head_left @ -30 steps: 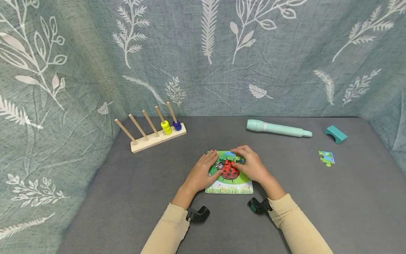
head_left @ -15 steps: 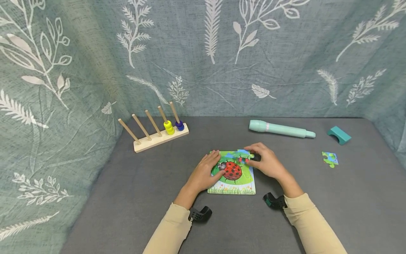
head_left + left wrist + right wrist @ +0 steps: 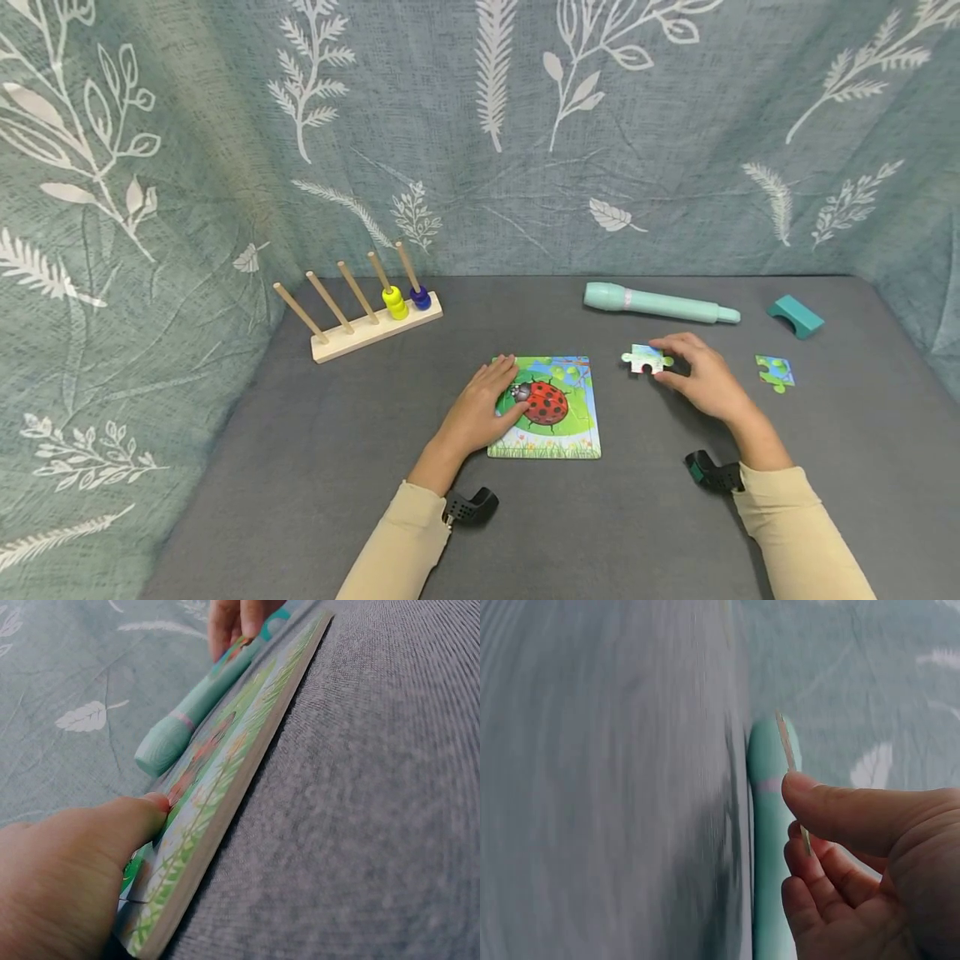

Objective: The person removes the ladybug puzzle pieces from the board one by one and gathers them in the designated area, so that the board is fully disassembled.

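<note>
My left hand [image 3: 477, 408] rests on the left side of a ladybug jigsaw puzzle [image 3: 546, 445], fingers straight and thumb on the ladybug picture. The left wrist view shows this hand [image 3: 71, 862] on the puzzle board [image 3: 251, 735] from the side. To the right of the board, my right hand [image 3: 705, 379] pinches a jigsaw piece [image 3: 642, 357] in white, blue and green between thumb and fingers, above the table. In the right wrist view the piece [image 3: 784, 739] appears edge-on. Another jigsaw piece [image 3: 776, 371], blue and green, lies farther right.
A pale green tapered tube [image 3: 663, 305] lies at the back, with a teal arch block [image 3: 797, 317] to its right. At the back left stands a wooden peg stand [image 3: 352, 337] bearing yellow and dark blue rings. A patterned curtain hangs behind the table.
My right hand has lifted the jigsaw piece off the upper right of the puzzle and carried it to the right. The left hand stays on the board.
</note>
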The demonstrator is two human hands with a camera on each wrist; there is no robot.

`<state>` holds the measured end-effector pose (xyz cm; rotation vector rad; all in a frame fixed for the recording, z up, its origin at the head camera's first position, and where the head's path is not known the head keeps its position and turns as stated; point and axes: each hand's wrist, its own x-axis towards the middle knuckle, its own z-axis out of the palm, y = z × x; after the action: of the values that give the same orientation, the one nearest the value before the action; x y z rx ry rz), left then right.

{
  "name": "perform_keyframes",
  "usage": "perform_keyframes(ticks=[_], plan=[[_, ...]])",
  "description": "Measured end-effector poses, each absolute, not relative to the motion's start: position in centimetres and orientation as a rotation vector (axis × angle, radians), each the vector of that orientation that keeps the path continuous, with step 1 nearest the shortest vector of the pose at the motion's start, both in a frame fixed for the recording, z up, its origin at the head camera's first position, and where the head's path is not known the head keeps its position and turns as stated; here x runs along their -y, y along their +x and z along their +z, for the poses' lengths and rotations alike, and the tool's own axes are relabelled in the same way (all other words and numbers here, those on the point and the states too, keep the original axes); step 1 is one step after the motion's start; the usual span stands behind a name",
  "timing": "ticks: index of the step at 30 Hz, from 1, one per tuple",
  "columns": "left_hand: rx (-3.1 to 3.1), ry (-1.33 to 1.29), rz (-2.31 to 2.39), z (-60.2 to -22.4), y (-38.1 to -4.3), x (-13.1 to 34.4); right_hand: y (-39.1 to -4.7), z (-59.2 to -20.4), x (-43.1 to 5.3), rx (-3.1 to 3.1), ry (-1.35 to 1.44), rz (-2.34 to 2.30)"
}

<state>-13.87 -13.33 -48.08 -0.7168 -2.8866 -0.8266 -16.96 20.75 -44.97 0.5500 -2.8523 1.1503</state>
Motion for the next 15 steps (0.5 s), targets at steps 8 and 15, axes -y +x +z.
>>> perform_keyframes(ticks=[8, 15], plan=[[2.888, -0.719, -0.828, -48.0, -14.0, 13.4, -16.6, -44.6, -24.7, 2.926, 0.484, 1.084], [2.898, -0.723, -0.840, -47.8, -14.0, 13.4, -16.7, -44.7, -26.8, 2.948, 0.441, 1.031]])
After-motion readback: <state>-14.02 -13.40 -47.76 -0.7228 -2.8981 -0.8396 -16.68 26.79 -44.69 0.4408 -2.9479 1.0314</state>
